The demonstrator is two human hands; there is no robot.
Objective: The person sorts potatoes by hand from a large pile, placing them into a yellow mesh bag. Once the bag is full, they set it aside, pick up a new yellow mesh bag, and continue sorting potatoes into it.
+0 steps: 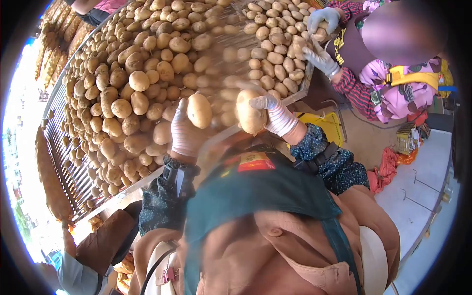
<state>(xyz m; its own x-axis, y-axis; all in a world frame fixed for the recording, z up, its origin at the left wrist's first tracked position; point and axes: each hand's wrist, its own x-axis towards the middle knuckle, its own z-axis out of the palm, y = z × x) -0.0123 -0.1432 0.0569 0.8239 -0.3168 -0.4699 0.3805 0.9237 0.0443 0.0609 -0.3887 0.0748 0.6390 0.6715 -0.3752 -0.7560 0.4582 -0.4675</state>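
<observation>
My left hand (185, 132), in a pale glove, is closed on a smooth, light-skinned potato (199, 111). A larger pale potato (250, 113) sits in my right hand (276, 117), gloved too, with the thumb across its side. Both potatoes are held up in front of my chest, a short gap apart. Beneath and beyond my hands a slatted sorting table (66, 172) bears a big heap of loose potatoes (123, 93). Between the two heaps, the potatoes in the middle look blurred.
Across the table at the right, a person (354, 64) in grey-blue gloves handles potatoes beside a second heap (275, 44). A yellow stool (322, 125) and red mesh bags (386, 169) lie to my right. Another person's sleeve (81, 273) shows at lower left, near a full sack (49, 177).
</observation>
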